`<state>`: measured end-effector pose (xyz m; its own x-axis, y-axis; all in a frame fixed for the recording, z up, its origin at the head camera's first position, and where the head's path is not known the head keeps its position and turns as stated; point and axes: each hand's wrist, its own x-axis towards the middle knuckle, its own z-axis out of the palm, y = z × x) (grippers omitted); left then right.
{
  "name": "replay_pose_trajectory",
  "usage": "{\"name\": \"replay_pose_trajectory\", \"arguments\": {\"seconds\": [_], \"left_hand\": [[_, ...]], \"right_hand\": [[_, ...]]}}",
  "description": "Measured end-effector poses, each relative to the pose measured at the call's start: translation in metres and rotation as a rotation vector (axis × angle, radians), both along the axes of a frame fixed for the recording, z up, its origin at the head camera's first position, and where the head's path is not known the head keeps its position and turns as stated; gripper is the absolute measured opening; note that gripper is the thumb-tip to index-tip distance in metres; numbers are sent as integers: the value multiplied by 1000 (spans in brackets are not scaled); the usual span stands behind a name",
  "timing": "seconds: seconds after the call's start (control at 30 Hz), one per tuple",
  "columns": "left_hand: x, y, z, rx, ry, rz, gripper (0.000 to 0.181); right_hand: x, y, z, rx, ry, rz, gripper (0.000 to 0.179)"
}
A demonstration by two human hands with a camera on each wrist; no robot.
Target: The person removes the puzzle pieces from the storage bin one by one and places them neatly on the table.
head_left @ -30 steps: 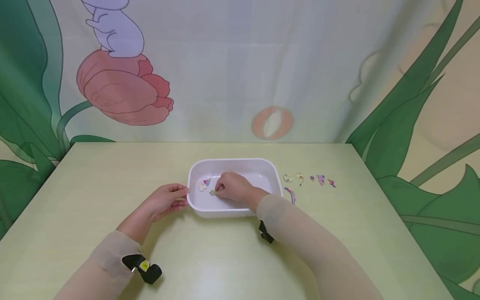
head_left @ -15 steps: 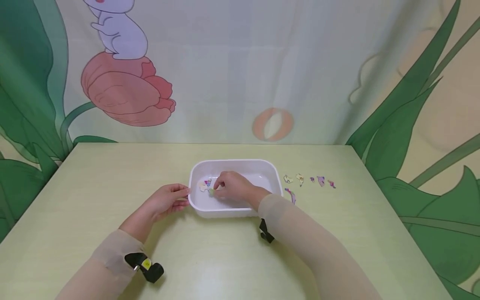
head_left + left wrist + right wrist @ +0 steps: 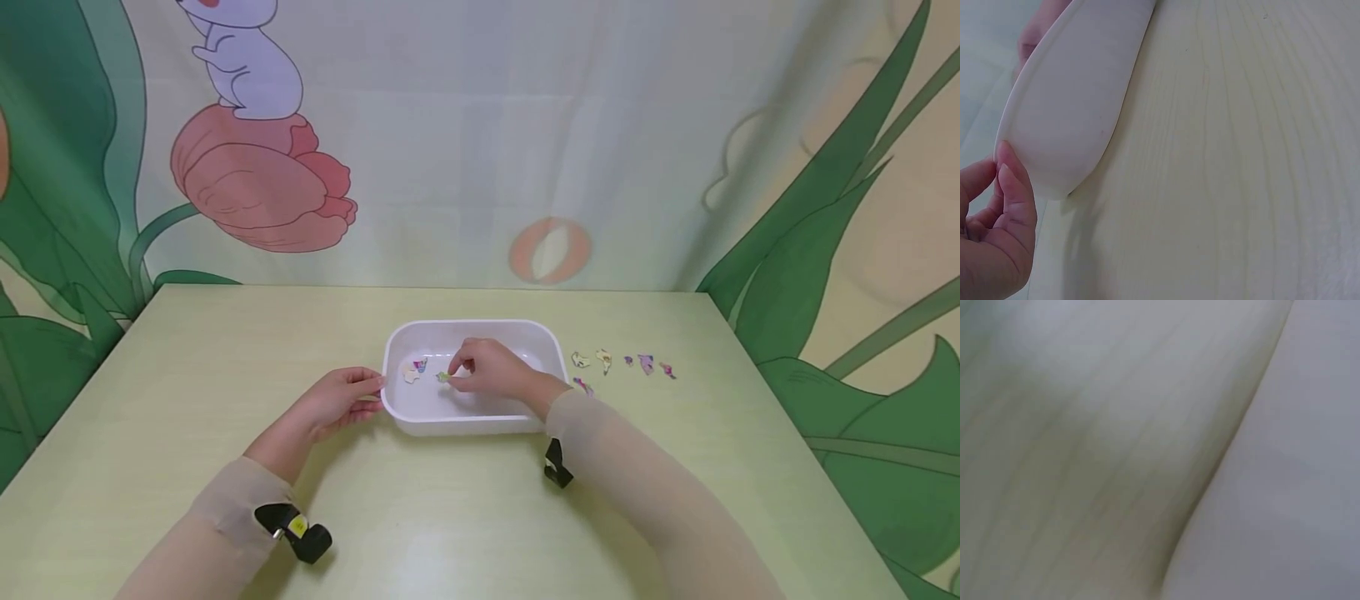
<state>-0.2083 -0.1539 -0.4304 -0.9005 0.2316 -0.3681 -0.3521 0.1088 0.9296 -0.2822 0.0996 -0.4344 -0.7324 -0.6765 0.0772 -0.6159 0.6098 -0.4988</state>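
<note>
A white plastic tray (image 3: 465, 427) stands in the middle of the table. At its left end my left hand (image 3: 341, 402) pinches the rim between thumb and fingers, shown closely in the left wrist view, where the hand (image 3: 1004, 231) is at the edge of the tray wall (image 3: 1079, 94). Inside the tray my right hand (image 3: 495, 368) pinches a small green cutout piece (image 3: 442, 377) between thumb and forefinger. Left of it on the tray floor lie a pale cutout piece (image 3: 410, 374) and a pink-and-blue one (image 3: 421, 365). The right wrist view holds only tray wall (image 3: 1285, 487) and table.
Right of the tray, several small cutouts lie in a row on the table, among them a yellowish piece (image 3: 603, 360) and a purple one (image 3: 647, 364). Another purple strip (image 3: 582, 386) is partly behind the right sleeve. A printed curtain (image 3: 450, 167) hangs behind the table (image 3: 420, 517).
My right hand has lifted and shifted a little right with the green piece, away from the pale and pink-and-blue ones. My left hand stays on the rim. The head view has shifted slightly.
</note>
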Motion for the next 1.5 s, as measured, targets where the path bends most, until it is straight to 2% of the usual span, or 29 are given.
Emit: {"name": "replay_pose_trajectory", "arguments": {"seconds": [0.2, 0.47, 0.6, 0.77, 1.07, 1.27, 1.5], "left_hand": [[0, -1, 0, -7, -4, 7, 39], [-2, -1, -4, 0, -12, 15, 40], [-2, -1, -4, -6, -8, 15, 39], [-2, -1, -3, -1, -6, 13, 39], [-2, -1, -2, -6, -10, 20, 39], [-2, -1, -3, -10, -13, 18, 40], [-2, 1, -3, -36, -15, 26, 39]], "right_hand": [[2, 21, 6, -15, 11, -20, 9], [6, 51, 16, -57, 99, -8, 8], [9, 67, 21, -79, 116, -12, 7], [14, 87, 26, -84, 110, -40, 6], [19, 119, 29, -53, 60, -161, 10], [24, 139, 30, -46, 32, -208, 9], [25, 160, 26, -51, 57, -231, 10]]}}
